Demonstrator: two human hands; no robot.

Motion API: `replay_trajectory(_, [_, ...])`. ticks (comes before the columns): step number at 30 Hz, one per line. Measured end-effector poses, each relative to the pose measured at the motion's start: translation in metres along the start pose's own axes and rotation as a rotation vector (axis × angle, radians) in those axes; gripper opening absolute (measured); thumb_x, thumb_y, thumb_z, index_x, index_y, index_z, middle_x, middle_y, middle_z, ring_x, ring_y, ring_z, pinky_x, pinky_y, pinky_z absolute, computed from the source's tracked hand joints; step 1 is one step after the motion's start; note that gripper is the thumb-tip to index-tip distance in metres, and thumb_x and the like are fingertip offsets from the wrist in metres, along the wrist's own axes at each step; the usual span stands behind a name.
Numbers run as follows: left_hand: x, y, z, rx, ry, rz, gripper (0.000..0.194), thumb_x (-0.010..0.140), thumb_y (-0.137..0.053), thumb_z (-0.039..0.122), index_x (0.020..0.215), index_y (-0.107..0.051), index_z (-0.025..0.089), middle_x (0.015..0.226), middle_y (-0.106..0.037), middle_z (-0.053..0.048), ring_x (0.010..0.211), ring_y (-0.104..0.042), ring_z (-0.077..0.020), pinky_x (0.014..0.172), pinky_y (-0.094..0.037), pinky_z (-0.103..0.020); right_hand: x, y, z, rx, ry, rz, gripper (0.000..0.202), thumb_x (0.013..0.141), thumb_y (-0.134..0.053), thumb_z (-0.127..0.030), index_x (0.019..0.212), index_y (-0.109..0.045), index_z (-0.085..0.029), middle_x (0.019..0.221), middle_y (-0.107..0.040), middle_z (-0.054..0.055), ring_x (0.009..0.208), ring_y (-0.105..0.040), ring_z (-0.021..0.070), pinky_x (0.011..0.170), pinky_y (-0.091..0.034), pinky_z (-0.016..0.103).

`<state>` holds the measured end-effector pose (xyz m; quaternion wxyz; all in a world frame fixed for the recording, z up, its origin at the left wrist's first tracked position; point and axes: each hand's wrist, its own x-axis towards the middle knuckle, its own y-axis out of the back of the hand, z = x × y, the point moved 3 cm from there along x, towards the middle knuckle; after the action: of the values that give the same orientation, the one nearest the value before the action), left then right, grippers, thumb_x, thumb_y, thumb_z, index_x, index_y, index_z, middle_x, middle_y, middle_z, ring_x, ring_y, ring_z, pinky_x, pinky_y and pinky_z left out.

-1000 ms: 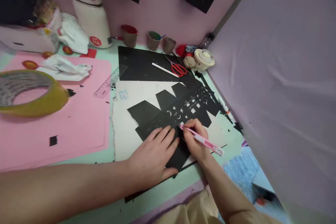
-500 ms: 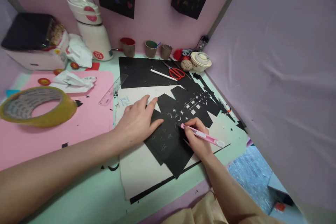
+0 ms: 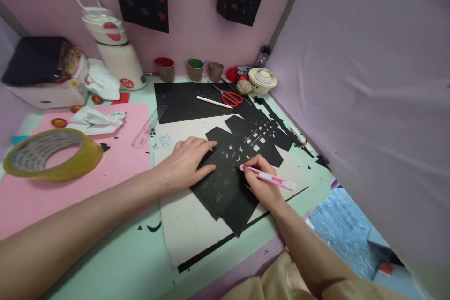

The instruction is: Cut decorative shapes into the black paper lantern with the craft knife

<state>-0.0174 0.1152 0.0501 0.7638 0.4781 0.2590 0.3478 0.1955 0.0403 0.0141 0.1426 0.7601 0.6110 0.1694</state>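
My right hand (image 3: 263,182) grips a pink craft knife (image 3: 272,178) like a pen, its tip at the black paper cutout (image 3: 234,215). Cut-out moons, stars and small squares show in the paper, along with drawn star outlines nearer my body. Fingers outstretched, my left hand (image 3: 184,161) lies over the paper's left edge and presses on it. Beneath the paper is a pale board (image 3: 197,234). Whether the blade is in the paper is too small to tell.
Red-handled scissors (image 3: 231,98) and a white pencil (image 3: 214,102) lie on black paper behind. Left are a clear ruler (image 3: 142,133), a yellow tape roll (image 3: 94,157) and a white bottle (image 3: 121,65). Small cups (image 3: 195,71) stand along the back; scraps (image 3: 270,112) lie right.
My left hand's fingers have drawn closer together and shifted slightly on the paper. The knife's handle has tilted a little flatter. The whole view has shifted slightly.
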Motion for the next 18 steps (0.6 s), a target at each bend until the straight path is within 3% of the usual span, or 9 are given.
replay_trajectory(4, [-0.009,0.003,0.000,0.032,0.052,-0.041,0.070,0.084,-0.053,0.046,0.147,-0.038,0.018,0.146,-0.045,-0.015,0.135,-0.038,-0.0358,0.105,-0.035,-0.055,0.000,0.000,0.001,-0.007,-0.003,0.009,0.006,0.079,-0.059,-0.023,0.074,-0.056,-0.022,0.065,-0.056,-0.004,0.059,-0.049,0.0133,0.054,-0.035,0.024])
replay_trajectory(7, [-0.013,0.016,-0.009,0.012,0.110,-0.114,0.086,0.075,-0.060,0.053,0.150,-0.033,0.021,0.148,-0.043,-0.014,0.133,-0.041,-0.0372,0.103,-0.040,-0.051,0.000,0.000,0.000,-0.003,-0.009,0.002,0.007,0.080,-0.059,-0.024,0.074,-0.056,-0.022,0.064,-0.056,-0.003,0.059,-0.049,0.0135,0.054,-0.035,0.024])
replay_trajectory(9, [-0.012,0.027,-0.019,-0.028,0.193,-0.119,0.083,0.077,-0.057,0.052,0.151,-0.033,0.022,0.144,-0.046,-0.012,0.128,-0.048,-0.0342,0.104,-0.040,-0.046,0.001,0.000,-0.001,-0.003,-0.024,-0.002,0.008,0.080,-0.059,-0.025,0.073,-0.056,-0.022,0.064,-0.056,-0.003,0.059,-0.049,0.0137,0.054,-0.036,0.025])
replay_trajectory(13, [-0.002,0.042,-0.043,-0.052,0.346,-0.067,0.069,0.084,-0.043,0.042,0.146,-0.037,0.012,0.139,-0.049,-0.020,0.121,-0.056,-0.0334,0.098,-0.044,-0.044,0.001,0.002,-0.002,0.005,-0.064,0.005,0.010,0.079,-0.060,-0.028,0.072,-0.056,-0.022,0.065,-0.057,-0.002,0.060,-0.049,0.0142,0.055,-0.037,0.025])
replay_trajectory(18, [0.001,0.044,-0.052,-0.105,0.358,-0.095,0.065,0.085,-0.043,0.036,0.146,-0.038,0.014,0.135,-0.055,-0.018,0.118,-0.059,-0.0295,0.095,-0.046,-0.039,-0.005,-0.006,-0.007,0.071,-0.116,-0.043,0.011,0.081,-0.060,-0.029,0.073,-0.056,-0.022,0.067,-0.056,-0.003,0.061,-0.050,0.0143,0.055,-0.037,0.025])
